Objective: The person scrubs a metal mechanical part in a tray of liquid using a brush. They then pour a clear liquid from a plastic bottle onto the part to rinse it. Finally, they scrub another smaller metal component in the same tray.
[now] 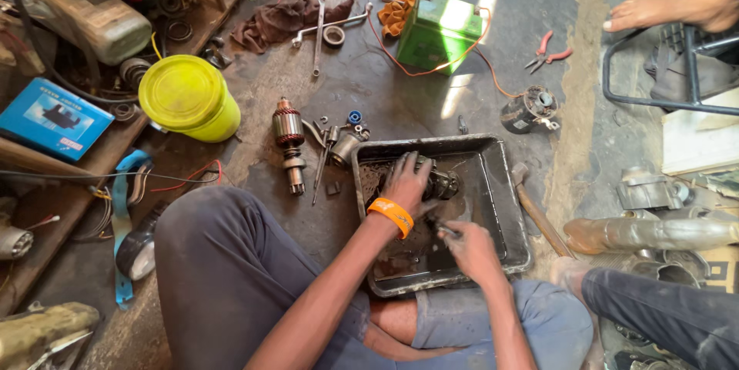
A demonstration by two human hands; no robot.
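Dark cylindrical motor part [440, 183] lies inside grimy metal tray [500, 185], centre of frame. Left hand [406, 183], orange wristband, clamped over part. Right hand [471, 248], lower in tray, closed on small dark tool [445, 230], possibly brush; view too murky to be sure. Copper-wound armature [289, 139] stands on concrete floor left of tray, loose small parts between. Yellow bucket [188, 97] at left. Green battery box [439, 31] at top centre, red-handled pliers [548, 53] to its right. Hammer [535, 208] just right of tray.
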